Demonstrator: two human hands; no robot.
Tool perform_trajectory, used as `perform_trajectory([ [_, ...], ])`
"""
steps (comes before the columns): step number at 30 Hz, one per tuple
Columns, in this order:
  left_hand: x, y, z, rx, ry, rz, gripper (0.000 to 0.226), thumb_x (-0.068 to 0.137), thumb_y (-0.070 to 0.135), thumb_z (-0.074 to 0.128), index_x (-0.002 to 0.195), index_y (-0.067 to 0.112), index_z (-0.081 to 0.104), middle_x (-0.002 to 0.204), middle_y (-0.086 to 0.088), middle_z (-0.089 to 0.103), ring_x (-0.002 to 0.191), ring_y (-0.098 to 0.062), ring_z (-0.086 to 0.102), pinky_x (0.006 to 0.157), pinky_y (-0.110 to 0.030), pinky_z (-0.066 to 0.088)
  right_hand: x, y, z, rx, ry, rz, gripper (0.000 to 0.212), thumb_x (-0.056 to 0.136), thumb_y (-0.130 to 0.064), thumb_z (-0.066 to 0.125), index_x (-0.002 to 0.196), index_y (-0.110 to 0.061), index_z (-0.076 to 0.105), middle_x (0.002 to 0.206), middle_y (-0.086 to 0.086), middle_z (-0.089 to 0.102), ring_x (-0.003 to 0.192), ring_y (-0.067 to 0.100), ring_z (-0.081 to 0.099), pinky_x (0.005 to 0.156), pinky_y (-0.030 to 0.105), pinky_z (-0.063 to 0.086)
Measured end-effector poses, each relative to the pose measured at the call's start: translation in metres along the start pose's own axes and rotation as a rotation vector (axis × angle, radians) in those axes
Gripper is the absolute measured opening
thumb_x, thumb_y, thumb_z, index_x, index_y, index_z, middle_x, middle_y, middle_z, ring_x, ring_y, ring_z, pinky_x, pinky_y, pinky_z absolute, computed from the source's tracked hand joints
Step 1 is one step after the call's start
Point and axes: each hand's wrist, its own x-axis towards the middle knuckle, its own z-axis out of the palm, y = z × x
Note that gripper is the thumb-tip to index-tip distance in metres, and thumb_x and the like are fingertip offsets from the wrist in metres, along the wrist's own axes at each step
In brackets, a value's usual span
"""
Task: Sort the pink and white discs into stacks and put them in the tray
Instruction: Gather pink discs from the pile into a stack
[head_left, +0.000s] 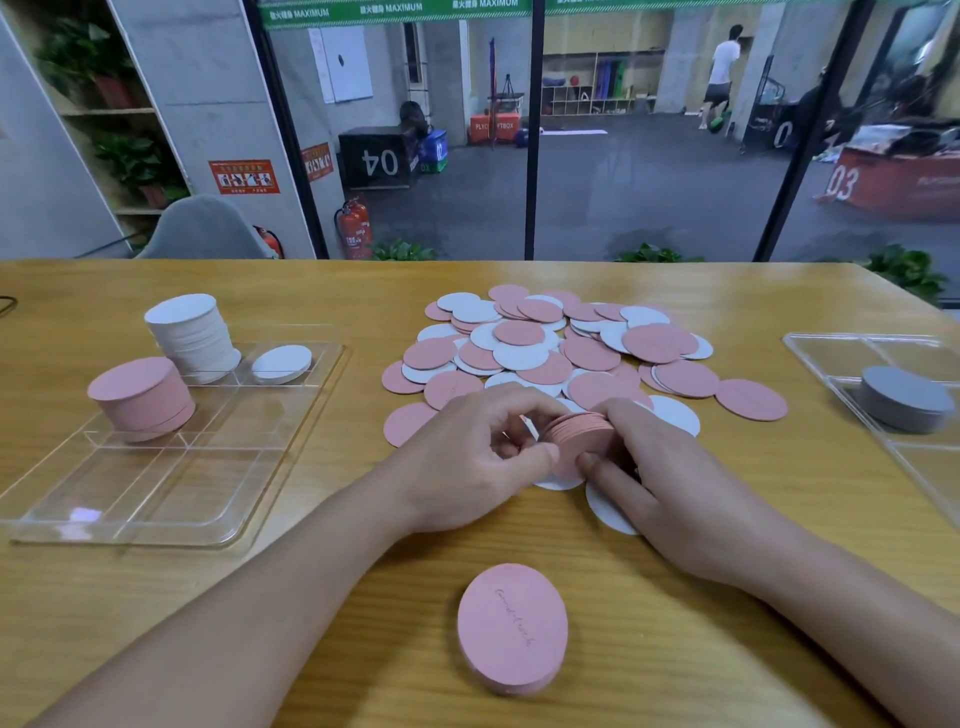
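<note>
Both hands meet at the near edge of the loose pile, gripping one bundle of pink discs (579, 434) held on edge between them. The left hand (480, 457) curls its fingers and thumb round the bundle's left side, and a thin white edge shows between those fingers. The right hand (670, 483) grips the right side, its fingers curled at the bundle's lower edge, and rests over a white disc (608, 506) that lies flat on the table (337, 597).

Just beyond the hands spreads the pile of mixed pink and white discs (550, 348), overlapping one another in no order, with a few pink ones lying at its right fringe. Nearer the person than the hands, between the forearms, sits a short pink stack (511, 629) on the bare wood.

Well to the left of the left hand is a clear divided tray (156, 499). In its far part stands a tall white stack (189, 338), slightly leaning, with a low white stack (282, 364) in the compartment to its right. A pink stack (140, 397) stands just in front of the tall white one, on the tray's left side.

Well to the right of the right hand lies a second clear tray (821, 348) holding a grey stack (906, 397).

Beyond the table a glass wall looks onto a gym floor with numbered boxes.
</note>
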Motion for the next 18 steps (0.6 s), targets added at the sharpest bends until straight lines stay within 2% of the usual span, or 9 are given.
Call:
perform_trajectory([
  [3, 0.0, -0.002, 0.002, 0.023, 0.044, 0.001, 0.019, 0.097, 0.013, 0.077, 0.109, 0.028, 0.075, 0.104, 0.007, 0.071, 0.089, -0.019, 0.066, 0.083, -0.045, 0.06, 0.0, -0.008, 0.001, -0.051, -0.012, 0.014, 0.018, 0.108, -0.047, 0.05, 0.1, -0.034, 0.043, 0.093, -0.015, 0.058, 0.086, 0.009, 0.057, 0.074, 0.037, 0.051],
  [7, 0.002, -0.007, 0.002, 0.077, 0.051, -0.005, 0.01, 0.097, 0.015, 0.076, 0.099, 0.024, 0.073, 0.097, 0.006, 0.069, 0.087, -0.016, 0.065, 0.084, -0.046, 0.057, -0.002, -0.011, 0.0, -0.086, -0.029, -0.008, 0.014, 0.11, -0.048, 0.045, 0.111, -0.034, 0.046, 0.1, -0.018, 0.056, 0.092, 0.008, 0.056, 0.079, 0.037, 0.051],
  [9, 0.003, -0.009, 0.0, 0.063, 0.053, -0.013, 0.008, 0.097, 0.015, 0.076, 0.099, 0.022, 0.074, 0.097, 0.005, 0.069, 0.089, -0.019, 0.066, 0.084, -0.047, 0.058, -0.003, -0.01, -0.001, -0.032, 0.039, -0.022, 0.011, 0.11, -0.044, 0.049, 0.12, -0.039, 0.051, 0.109, -0.021, 0.057, 0.096, 0.008, 0.057, 0.079, 0.032, 0.049],
  [11, 0.003, -0.011, -0.001, 0.048, 0.042, -0.025, 0.006, 0.098, 0.016, 0.076, 0.101, 0.021, 0.074, 0.098, 0.004, 0.069, 0.09, -0.021, 0.066, 0.084, -0.048, 0.058, -0.003, -0.008, -0.001, 0.039, 0.14, -0.027, 0.018, 0.107, -0.034, 0.062, 0.124, -0.04, 0.058, 0.113, -0.022, 0.063, 0.092, 0.011, 0.06, 0.075, 0.025, 0.047],
  [15, -0.001, -0.013, -0.009, 0.02, 0.024, -0.02, 0.008, 0.1, 0.015, 0.077, 0.106, 0.021, 0.078, 0.102, 0.005, 0.073, 0.094, -0.023, 0.07, 0.086, -0.048, 0.059, -0.001, -0.012, -0.002, 0.131, 0.237, 0.007, 0.02, 0.097, -0.022, 0.078, 0.11, -0.035, 0.068, 0.1, -0.019, 0.071, 0.08, 0.016, 0.061, 0.067, 0.018, 0.042],
  [18, -0.004, -0.019, -0.029, 0.054, 0.146, -0.013, 0.015, 0.102, 0.014, 0.075, 0.109, 0.026, 0.082, 0.105, 0.009, 0.078, 0.094, -0.017, 0.071, 0.08, -0.033, 0.056, -0.003, -0.022, -0.009, 0.213, 0.243, 0.06, 0.017, 0.095, -0.02, 0.082, 0.1, -0.033, 0.072, 0.093, -0.018, 0.073, 0.074, 0.011, 0.06, 0.067, 0.017, 0.042],
])
